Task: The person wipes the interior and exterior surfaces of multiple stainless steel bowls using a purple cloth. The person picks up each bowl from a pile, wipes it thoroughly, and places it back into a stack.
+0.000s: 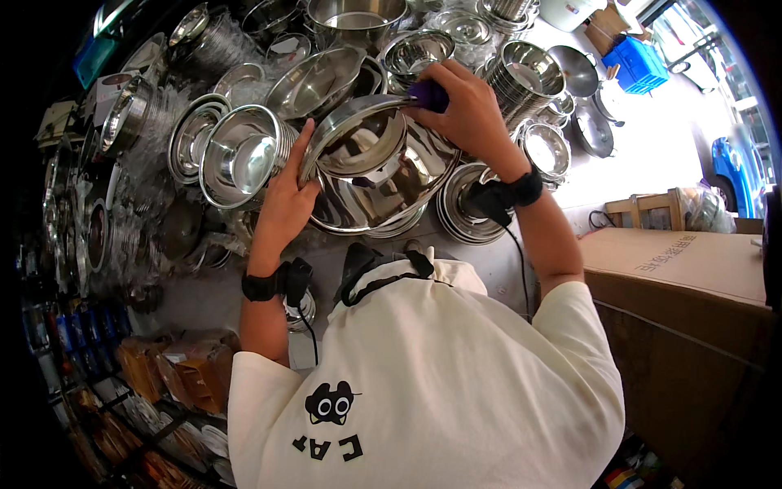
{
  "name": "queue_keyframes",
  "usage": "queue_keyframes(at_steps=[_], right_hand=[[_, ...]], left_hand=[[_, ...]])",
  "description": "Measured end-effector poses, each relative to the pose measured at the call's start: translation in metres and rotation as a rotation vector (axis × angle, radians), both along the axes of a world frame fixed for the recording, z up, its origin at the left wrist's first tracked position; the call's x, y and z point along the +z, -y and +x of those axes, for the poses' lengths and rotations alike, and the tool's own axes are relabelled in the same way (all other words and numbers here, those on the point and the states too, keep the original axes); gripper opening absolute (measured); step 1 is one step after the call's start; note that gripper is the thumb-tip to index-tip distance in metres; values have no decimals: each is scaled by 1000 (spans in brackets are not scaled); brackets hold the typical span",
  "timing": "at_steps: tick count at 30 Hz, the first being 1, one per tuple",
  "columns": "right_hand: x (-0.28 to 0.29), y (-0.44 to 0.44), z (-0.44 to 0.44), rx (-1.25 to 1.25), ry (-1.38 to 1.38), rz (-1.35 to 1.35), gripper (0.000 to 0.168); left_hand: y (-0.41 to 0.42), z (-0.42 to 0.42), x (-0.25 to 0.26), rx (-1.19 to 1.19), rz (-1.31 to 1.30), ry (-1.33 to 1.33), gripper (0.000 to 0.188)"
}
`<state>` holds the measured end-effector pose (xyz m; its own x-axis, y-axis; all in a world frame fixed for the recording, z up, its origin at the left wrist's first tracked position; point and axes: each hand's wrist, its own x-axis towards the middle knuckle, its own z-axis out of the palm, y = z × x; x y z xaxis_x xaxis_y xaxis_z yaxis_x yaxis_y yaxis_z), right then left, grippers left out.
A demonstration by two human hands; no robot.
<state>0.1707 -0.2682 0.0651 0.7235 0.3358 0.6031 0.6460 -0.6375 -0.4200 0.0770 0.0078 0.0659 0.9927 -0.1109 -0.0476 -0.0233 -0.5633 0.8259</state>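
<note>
A large shiny steel basin is before me, with a smaller steel bowl or lid tilted over it. My left hand grips the tilted piece's left rim, thumb at the edge and index finger extended. My right hand holds a purple cloth or sponge against the same piece's upper right rim. A stack of steel bowls stands just left of my left hand. Behind are an oval steel basin and a deep steel pot. Both wrists wear black straps with cabled devices.
Nested steel bowls rise behind my right hand; stacked plates or basins sit below it. Plastic-wrapped metalware crowds the left. A large cardboard box stands at right, and a blue crate farther back.
</note>
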Motion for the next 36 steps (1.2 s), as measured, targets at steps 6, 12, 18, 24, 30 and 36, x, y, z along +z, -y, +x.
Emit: queue_keyframes(at_steps=[6, 12, 18, 24, 30, 36], right_hand=[[-105, -2, -7, -344, -529, 190, 54], [-134, -4, -30, -72, -1273, 821, 57], [-82, -18, -35, -22, -797, 943, 69], [-123, -55, -32, -139, -398, -4, 77], [-130, -72, 18, -65, -461, 367, 69], [-117, -122, -10, 212, -359, 422, 59]], left_hand=[[-25, 13, -48, 278, -521, -146, 62], [-24, 14, -80, 343, -666, -118, 54], [-8, 9, -76, 275, -537, -66, 56], [19, 5, -65, 234, -477, -24, 61], [32, 5, -56, 128, -294, 45, 81], [31, 11, -76, 190, -366, 52, 77]])
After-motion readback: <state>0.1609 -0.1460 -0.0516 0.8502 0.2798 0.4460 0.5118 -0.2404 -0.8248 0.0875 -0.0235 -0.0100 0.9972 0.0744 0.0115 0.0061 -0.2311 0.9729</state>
